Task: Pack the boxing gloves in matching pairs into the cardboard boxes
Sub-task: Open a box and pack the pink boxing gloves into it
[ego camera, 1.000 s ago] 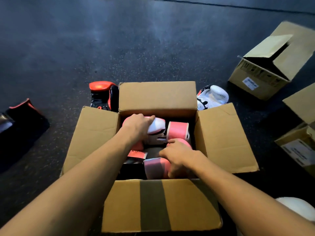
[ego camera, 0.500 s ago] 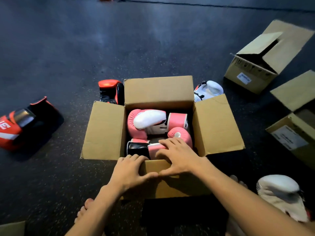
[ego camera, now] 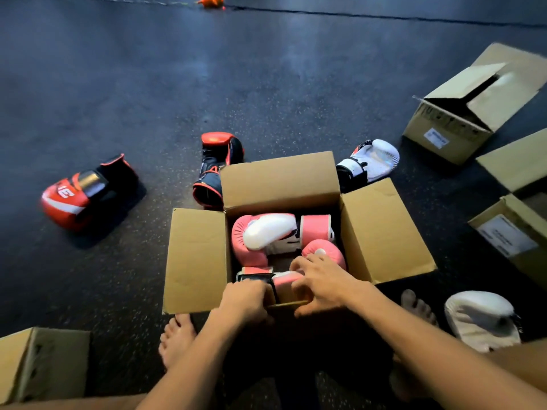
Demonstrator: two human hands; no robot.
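An open cardboard box point(ego camera: 381, 232) stands on the dark floor in front of me. Inside lie two pink-and-white boxing gloves: one point(ego camera: 266, 235) across the far side, the other point(ego camera: 324, 251) nearer, partly under my right hand. My left hand point(ego camera: 245, 300) and my right hand point(ego camera: 322, 282) both grip the box's near flap point(ego camera: 287, 304), which stands lifted on edge. A red-and-black glove point(ego camera: 80, 196) lies at the left and a second one point(ego camera: 219, 164) behind the box. One white glove point(ego camera: 370, 161) lies behind the box's right flap, another point(ego camera: 479, 321) by my right foot.
Three more cardboard boxes stand around: one open point(ego camera: 461, 113) at the far right, one point(ego camera: 515, 235) at the right edge, one point(ego camera: 41, 362) at the bottom left. My bare feet point(ego camera: 177, 338) flank the box. A small orange object point(ego camera: 211, 0) lies far back.
Both hands have come off the pink gloves inside the box and taken the near flap, which has swung up from lying flat. My view has pulled back, showing more floor and gloves.
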